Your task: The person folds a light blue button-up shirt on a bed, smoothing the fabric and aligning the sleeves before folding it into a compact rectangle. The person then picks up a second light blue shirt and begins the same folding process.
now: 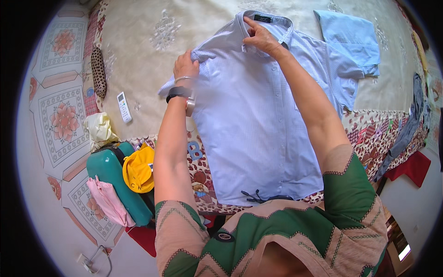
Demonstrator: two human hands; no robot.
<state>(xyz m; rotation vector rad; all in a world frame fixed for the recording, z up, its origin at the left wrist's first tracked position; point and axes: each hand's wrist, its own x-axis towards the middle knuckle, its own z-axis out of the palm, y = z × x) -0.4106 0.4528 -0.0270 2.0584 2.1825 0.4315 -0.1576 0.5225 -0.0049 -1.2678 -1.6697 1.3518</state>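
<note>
A light blue short-sleeved button-up shirt lies front up on the bed, its collar away from me and its hem toward my body. My left hand is closed on the cloth at the left shoulder seam, beside the left sleeve. At the collar, my right hand holds the left collar edge, with the index finger inside the neck opening and the thumb on the outside. My right forearm crosses over the shirt's right front and hides part of it. Beyond the right sleeve lies a folded light blue garment.
A white remote control and a spotted, long narrow item lie on the bed's left side. Nearer me stand a teal suitcase, a yellow cap and a pink cloth. Grey-blue clothing hangs over the right edge.
</note>
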